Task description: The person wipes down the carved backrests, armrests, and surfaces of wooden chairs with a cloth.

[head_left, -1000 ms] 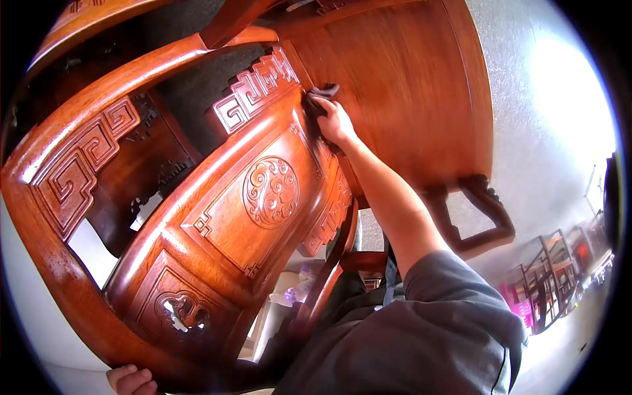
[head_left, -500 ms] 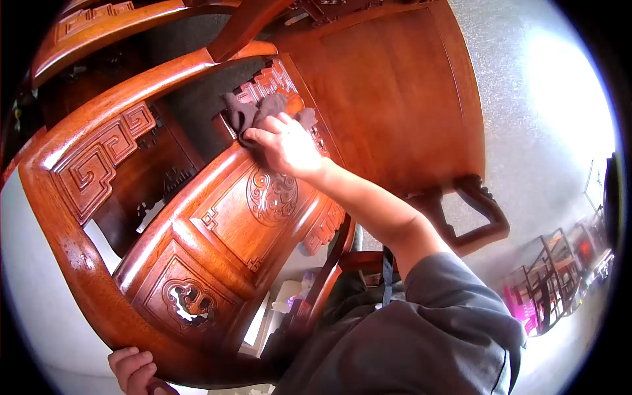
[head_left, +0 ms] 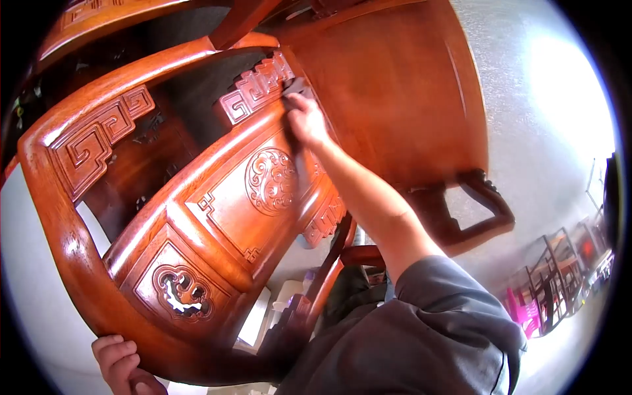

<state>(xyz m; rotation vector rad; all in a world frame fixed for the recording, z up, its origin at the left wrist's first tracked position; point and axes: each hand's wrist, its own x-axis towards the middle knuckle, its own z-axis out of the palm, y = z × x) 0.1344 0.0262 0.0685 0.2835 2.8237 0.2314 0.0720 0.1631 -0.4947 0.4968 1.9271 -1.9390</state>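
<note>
My right hand (head_left: pixel 307 123) is closed on dark soft cloth (head_left: pixel 297 85) against carved red-brown wooden backrest (head_left: pixel 227 214), my left hand (head_left: pixel 118 361) gripping its curved frame (head_left: pixel 74 253).

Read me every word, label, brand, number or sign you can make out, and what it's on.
No readable text.
Chair back: carved ornament only, including the round medallion; no lettering visible.
Pink object and wooden frames, far right: too small and blurred to tell.
</note>
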